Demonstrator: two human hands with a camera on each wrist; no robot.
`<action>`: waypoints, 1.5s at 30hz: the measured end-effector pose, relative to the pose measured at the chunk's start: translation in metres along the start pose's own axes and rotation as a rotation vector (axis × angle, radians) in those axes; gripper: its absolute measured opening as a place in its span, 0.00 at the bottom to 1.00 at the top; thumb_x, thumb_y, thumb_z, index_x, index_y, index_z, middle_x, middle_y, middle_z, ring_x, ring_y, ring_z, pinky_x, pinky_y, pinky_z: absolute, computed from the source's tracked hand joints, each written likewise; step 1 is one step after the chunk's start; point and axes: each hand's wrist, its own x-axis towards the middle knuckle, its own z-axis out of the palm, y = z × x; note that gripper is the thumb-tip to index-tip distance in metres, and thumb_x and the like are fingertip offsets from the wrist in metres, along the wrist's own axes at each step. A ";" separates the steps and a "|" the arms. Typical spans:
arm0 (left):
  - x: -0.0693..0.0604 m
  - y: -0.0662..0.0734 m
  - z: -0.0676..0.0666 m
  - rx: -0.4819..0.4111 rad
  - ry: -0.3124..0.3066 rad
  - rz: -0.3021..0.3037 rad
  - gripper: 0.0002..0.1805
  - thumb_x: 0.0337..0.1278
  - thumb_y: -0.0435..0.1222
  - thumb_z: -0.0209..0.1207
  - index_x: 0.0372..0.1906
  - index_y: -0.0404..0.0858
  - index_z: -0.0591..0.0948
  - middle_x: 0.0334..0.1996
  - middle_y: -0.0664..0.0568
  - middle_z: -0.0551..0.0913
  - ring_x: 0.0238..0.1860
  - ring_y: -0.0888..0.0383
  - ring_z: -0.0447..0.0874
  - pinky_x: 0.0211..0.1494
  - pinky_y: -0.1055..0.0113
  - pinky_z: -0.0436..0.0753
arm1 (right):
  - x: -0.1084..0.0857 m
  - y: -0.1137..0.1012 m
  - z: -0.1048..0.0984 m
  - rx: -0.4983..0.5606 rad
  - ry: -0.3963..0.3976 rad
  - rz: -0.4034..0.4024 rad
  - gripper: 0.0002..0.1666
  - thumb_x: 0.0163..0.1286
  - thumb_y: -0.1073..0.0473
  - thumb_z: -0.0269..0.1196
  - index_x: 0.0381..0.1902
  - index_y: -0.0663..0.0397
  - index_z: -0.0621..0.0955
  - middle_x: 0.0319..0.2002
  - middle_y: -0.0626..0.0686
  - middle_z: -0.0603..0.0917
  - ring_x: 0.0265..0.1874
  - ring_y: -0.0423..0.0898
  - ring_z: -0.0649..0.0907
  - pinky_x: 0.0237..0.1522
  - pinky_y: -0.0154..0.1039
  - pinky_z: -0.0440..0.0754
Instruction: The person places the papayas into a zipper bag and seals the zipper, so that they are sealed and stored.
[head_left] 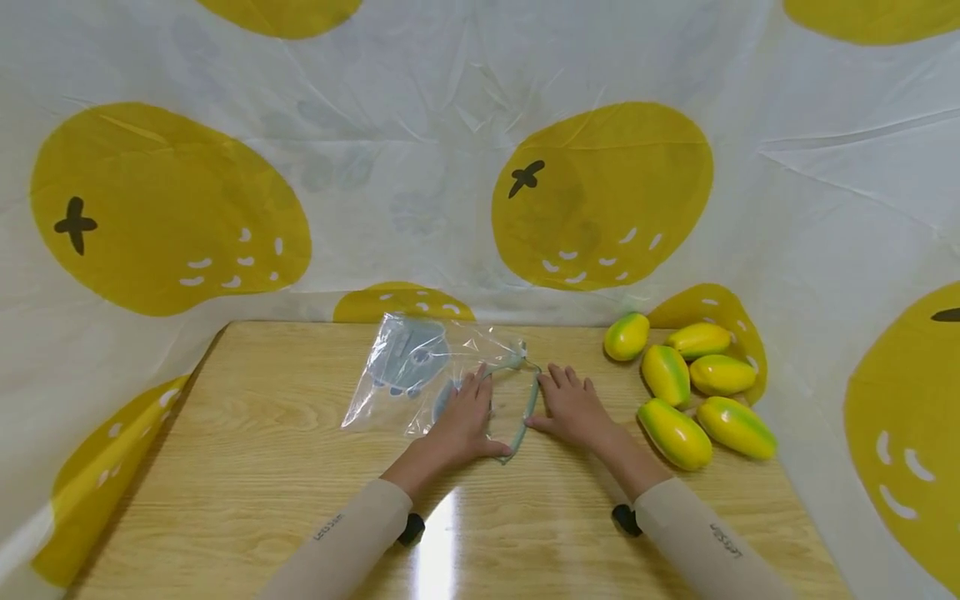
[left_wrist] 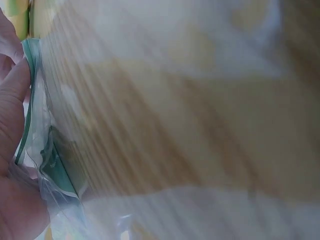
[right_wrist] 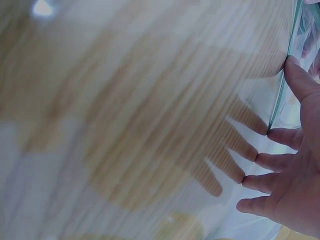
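Beige fabric sleeves (head_left: 341,533) lead to our uncurled left hand (head_left: 463,421) and right hand (head_left: 579,412), touching the thin green rim (head_left: 532,402) of a clear plastic bag (head_left: 405,362), apparently keeping it spread.

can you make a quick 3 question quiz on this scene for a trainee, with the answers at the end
1. How many yellow-green fruits lie on the wooden table?
2. True or false: in the head view, the clear bag lies to the left of the fruits.
3. What colour is the bag edge that the right hand touches?
a) red
b) green
c) black

Key
1. Six
2. True
3. b
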 end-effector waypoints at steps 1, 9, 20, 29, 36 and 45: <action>0.000 -0.001 0.000 0.013 -0.009 0.003 0.73 0.40 0.63 0.77 0.82 0.29 0.50 0.84 0.37 0.43 0.83 0.35 0.46 0.79 0.34 0.57 | 0.000 0.000 0.001 0.002 -0.004 0.005 0.52 0.68 0.34 0.67 0.76 0.62 0.66 0.78 0.71 0.61 0.76 0.75 0.60 0.68 0.80 0.58; 0.003 0.007 0.000 0.062 -0.040 0.029 0.71 0.43 0.65 0.74 0.82 0.31 0.50 0.83 0.36 0.46 0.81 0.35 0.51 0.76 0.31 0.61 | -0.001 0.001 0.001 0.019 -0.015 0.024 0.54 0.67 0.34 0.68 0.75 0.65 0.66 0.77 0.73 0.60 0.75 0.77 0.60 0.68 0.79 0.60; 0.001 0.007 0.004 0.117 -0.059 -0.005 0.72 0.42 0.69 0.71 0.82 0.33 0.50 0.84 0.38 0.44 0.82 0.36 0.50 0.76 0.32 0.62 | 0.002 0.000 0.006 0.011 -0.016 0.014 0.53 0.67 0.34 0.68 0.74 0.65 0.67 0.76 0.73 0.61 0.74 0.77 0.61 0.67 0.79 0.63; 0.001 0.007 0.005 0.123 0.015 -0.005 0.77 0.35 0.69 0.75 0.82 0.31 0.48 0.85 0.39 0.41 0.82 0.37 0.49 0.74 0.32 0.64 | 0.002 -0.001 0.002 0.002 -0.013 0.019 0.53 0.66 0.33 0.69 0.74 0.65 0.68 0.76 0.72 0.62 0.74 0.76 0.62 0.67 0.78 0.63; -0.001 0.009 0.008 0.135 0.066 -0.047 0.79 0.30 0.70 0.76 0.82 0.31 0.50 0.85 0.40 0.40 0.82 0.37 0.50 0.73 0.31 0.65 | 0.002 -0.003 0.000 -0.001 -0.012 0.007 0.53 0.66 0.33 0.69 0.73 0.65 0.68 0.76 0.73 0.62 0.74 0.77 0.63 0.67 0.78 0.63; -0.003 0.009 0.003 0.143 0.068 -0.044 0.78 0.32 0.70 0.75 0.82 0.32 0.50 0.85 0.40 0.39 0.82 0.36 0.49 0.73 0.30 0.65 | 0.002 -0.004 0.001 0.029 0.002 0.007 0.52 0.66 0.33 0.69 0.75 0.62 0.68 0.77 0.73 0.60 0.74 0.79 0.60 0.68 0.79 0.60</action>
